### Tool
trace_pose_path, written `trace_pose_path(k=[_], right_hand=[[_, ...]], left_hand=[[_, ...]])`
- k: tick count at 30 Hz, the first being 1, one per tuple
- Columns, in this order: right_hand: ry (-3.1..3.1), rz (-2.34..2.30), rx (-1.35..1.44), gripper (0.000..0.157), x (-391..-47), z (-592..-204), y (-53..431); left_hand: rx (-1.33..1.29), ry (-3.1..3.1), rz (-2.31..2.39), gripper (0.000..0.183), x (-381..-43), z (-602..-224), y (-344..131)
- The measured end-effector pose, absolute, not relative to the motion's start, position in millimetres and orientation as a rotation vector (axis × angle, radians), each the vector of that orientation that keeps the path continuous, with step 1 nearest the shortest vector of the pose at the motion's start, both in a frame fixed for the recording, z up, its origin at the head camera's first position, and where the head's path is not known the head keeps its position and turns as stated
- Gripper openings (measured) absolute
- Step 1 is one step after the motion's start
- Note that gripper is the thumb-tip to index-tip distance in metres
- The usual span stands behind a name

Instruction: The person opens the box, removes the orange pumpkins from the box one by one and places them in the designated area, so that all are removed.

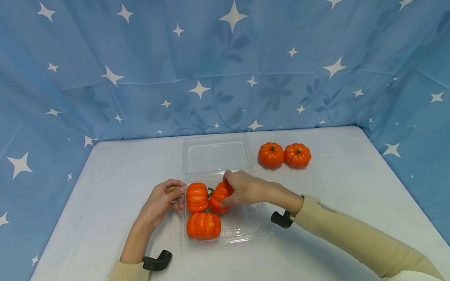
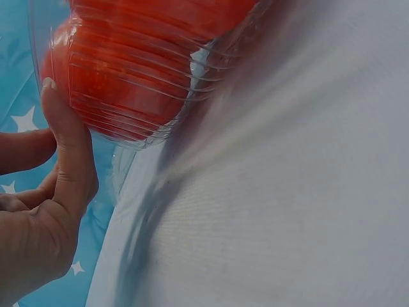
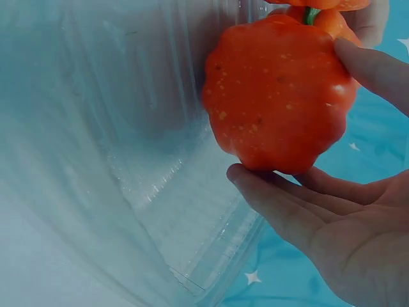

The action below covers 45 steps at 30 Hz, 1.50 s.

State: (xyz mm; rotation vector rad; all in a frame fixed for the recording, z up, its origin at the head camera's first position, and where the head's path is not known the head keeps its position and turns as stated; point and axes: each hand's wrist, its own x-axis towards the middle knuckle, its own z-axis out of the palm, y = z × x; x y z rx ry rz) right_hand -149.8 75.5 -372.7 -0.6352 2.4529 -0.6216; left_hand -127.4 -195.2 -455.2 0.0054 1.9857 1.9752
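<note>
A clear plastic clamshell container (image 1: 243,235) lies with its lid (image 1: 217,156) folded back. Two orange toy pumpkins, one at the back left (image 1: 197,197) and one at the front left (image 1: 203,226), sit on their sides in its base. My right hand (image 1: 245,188) grips a third pumpkin (image 3: 281,96) between thumb and fingers, beside those two. Its smooth underside faces the right wrist view. My left hand (image 1: 162,202) is at the container's left side; one fingertip (image 2: 51,89) touches the clear wall, and the other fingers are loosely bent.
Two more pumpkins, a left one (image 1: 271,155) and a right one (image 1: 297,155), stand side by side at the back right of the white table (image 1: 332,220). A blue curtain (image 1: 222,101) with white stars hangs behind and beside the table.
</note>
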Motion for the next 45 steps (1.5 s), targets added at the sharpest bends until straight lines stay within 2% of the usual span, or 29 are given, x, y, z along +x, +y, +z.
trace_pose_path(k=[5, 12, 19, 27, 45], right_hand=[[2.461, -0.614, -0.652, 0.057, -149, -375, 75], [2.468, -0.613, -0.689, 0.054, -149, -376, 76], [2.502, -0.638, -0.7, 0.062, -145, -374, 82], [2.497, -0.731, -0.665, 0.053, -139, -370, 91], [2.488, -0.925, -0.744, 0.057, -129, -374, 120]], left_hand=[[0.016, 1.987, 1.978, 0.031, -127, -454, -196], [0.002, 1.982, 1.98, 0.031, -127, -454, -196], [-0.004, 1.998, 1.966, 0.032, -128, -455, -195], [0.004, 2.012, 1.946, 0.034, -126, -454, -196], [-0.016, 2.031, 1.937, 0.035, -126, -453, -195]])
